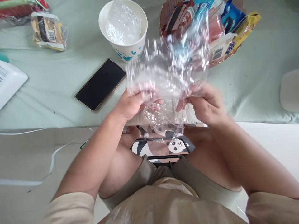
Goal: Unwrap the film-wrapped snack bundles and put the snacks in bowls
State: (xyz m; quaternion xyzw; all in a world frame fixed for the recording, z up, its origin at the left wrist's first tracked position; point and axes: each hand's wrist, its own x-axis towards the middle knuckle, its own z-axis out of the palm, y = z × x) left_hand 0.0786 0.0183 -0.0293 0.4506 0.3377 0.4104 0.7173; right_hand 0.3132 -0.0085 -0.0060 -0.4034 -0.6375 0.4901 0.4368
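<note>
A crumpled sheet of clear plastic wrap (165, 71) is held up over the table's near edge, blurred by motion. My left hand (132, 104) pinches its lower left part, fingers closed on the film. My right hand (204, 102) grips its lower right part, fingers curled. The wrap rises in front of a basket of snack packets (224, 56) and partly hides it. Below the hands a panda-print item (163, 146) lies on my lap.
A white paper cup (123, 28) stuffed with clear plastic stands behind the wrap. A black phone (101, 84) lies face up on the pale green tablecloth. A wrapped snack (49, 31) sits far left, a white object (289, 90) at the right edge.
</note>
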